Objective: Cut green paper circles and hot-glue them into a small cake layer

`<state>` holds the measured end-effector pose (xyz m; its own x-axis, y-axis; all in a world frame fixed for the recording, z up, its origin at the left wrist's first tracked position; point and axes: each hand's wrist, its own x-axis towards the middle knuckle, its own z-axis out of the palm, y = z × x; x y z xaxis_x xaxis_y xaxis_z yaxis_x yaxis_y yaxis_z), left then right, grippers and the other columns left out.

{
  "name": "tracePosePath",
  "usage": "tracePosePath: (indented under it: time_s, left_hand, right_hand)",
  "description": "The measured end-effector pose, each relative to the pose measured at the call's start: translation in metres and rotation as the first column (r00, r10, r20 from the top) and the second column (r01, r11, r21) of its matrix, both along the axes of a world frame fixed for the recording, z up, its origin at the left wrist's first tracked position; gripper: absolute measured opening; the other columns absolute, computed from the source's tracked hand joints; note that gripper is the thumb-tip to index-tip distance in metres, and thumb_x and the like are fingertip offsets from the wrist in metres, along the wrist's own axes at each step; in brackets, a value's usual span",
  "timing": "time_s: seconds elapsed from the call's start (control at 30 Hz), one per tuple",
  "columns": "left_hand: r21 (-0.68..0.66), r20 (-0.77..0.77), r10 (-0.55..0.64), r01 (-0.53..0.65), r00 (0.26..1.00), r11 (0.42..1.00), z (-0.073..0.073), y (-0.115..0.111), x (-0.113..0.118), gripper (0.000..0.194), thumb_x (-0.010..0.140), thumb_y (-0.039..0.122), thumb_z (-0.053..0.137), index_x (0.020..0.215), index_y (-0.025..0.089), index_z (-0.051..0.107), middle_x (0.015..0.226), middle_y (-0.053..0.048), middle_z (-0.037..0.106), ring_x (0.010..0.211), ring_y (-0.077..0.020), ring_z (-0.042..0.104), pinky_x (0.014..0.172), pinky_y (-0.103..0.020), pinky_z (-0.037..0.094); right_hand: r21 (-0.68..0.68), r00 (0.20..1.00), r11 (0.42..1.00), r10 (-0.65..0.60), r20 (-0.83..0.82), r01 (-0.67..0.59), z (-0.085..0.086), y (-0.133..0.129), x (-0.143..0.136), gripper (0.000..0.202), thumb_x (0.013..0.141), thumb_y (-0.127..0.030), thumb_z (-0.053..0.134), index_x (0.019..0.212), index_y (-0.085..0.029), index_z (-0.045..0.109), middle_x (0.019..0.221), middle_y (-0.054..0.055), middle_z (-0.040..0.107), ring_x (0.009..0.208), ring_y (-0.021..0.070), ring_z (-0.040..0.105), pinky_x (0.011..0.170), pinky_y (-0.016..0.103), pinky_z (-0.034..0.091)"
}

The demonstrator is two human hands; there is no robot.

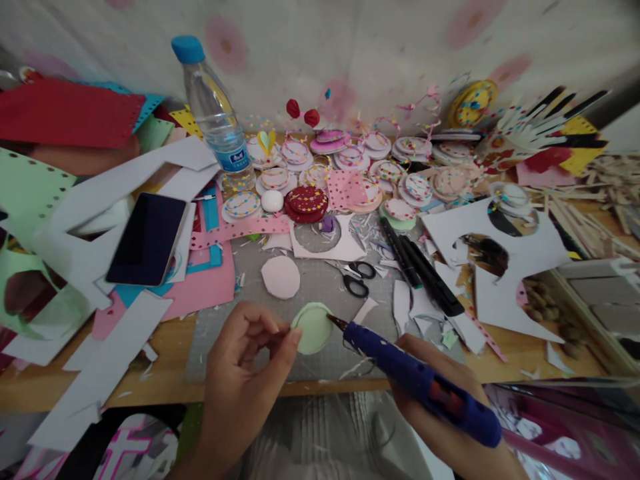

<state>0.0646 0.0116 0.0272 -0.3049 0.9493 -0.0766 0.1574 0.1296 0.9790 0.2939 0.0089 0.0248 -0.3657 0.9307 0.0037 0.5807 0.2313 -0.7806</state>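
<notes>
Between its thumb and fingers, my left hand (pixel 253 357) pinches the left edge of a pale green paper disc (pixel 316 330) with a raised rim. My right hand (pixel 435 387) is wrapped round a blue glue gun (pixel 415 377), whose dark nozzle points left at the upper right edge of the disc. Whether the tip touches the rim I cannot tell. A whitish paper circle (pixel 281 277) lies on the grey cutting mat (pixel 215 343) just above the disc. Black-handled scissors (pixel 356 279) rest to its right.
Small decorated paper cakes (pixel 349 157) crowd the back, beside a water bottle (pixel 215 110). A phone (pixel 147 239) lies on paper scraps at left. Pens and a black cutter (pixel 430 273), cut white card (pixel 525 293) and a wooden tray (pixel 575 320) are at right.
</notes>
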Motion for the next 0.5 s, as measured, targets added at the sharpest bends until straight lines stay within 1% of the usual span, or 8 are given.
tracePosePath:
  time_s: [0.13,0.27,0.4,0.5]
  left_hand:
    - [0.001,0.028,0.007,-0.007,1.000,1.000,-0.0006,-0.0002,0.0023,0.019,0.079,0.014,0.068,0.076,0.021,0.050,0.073,0.004,0.055,0.064,-0.0078,0.060,0.058,-0.013,0.050]
    - [-0.008,0.037,-0.006,0.006,0.999,1.000,-0.0016,-0.0012,0.0031,0.019,0.078,0.015,0.069,0.076,0.021,0.050,0.073,0.003,0.055,0.065,-0.0090,0.060,0.059,-0.014,0.051]
    - [-0.018,0.043,-0.012,0.013,0.999,1.000,-0.0013,-0.0014,0.0031,0.020,0.077,0.017,0.070,0.076,0.021,0.050,0.072,0.004,0.056,0.066,-0.0098,0.060,0.060,-0.016,0.052]
    - [-0.018,0.037,0.001,-0.001,0.999,1.000,-0.0004,-0.0005,0.0032,0.020,0.077,0.016,0.069,0.076,0.021,0.050,0.072,0.004,0.056,0.065,-0.0090,0.061,0.060,-0.014,0.052]
  right_hand:
    - [-0.008,1.000,1.000,0.009,-0.012,-0.009,-0.0011,0.0001,0.0005,0.014,0.079,-0.010,0.051,0.083,-0.023,0.049,0.072,-0.004,0.057,0.058,0.0126,0.058,0.054,0.022,0.045]
    - [0.000,1.000,1.000,0.000,0.004,0.000,0.0007,0.0013,0.0001,0.016,0.077,-0.009,0.052,0.080,-0.024,0.048,0.074,-0.002,0.059,0.062,0.0144,0.060,0.056,0.023,0.047]
    - [-0.029,1.000,1.000,0.002,0.000,-0.002,0.0010,0.0018,-0.0009,0.015,0.077,-0.009,0.051,0.079,-0.023,0.047,0.070,-0.003,0.055,0.058,0.0134,0.056,0.053,0.023,0.045]
    - [-0.040,1.000,0.999,-0.004,-0.003,0.004,0.0006,0.0013,-0.0015,0.015,0.078,-0.009,0.051,0.076,-0.023,0.046,0.069,-0.003,0.054,0.058,0.0135,0.056,0.053,0.023,0.044]
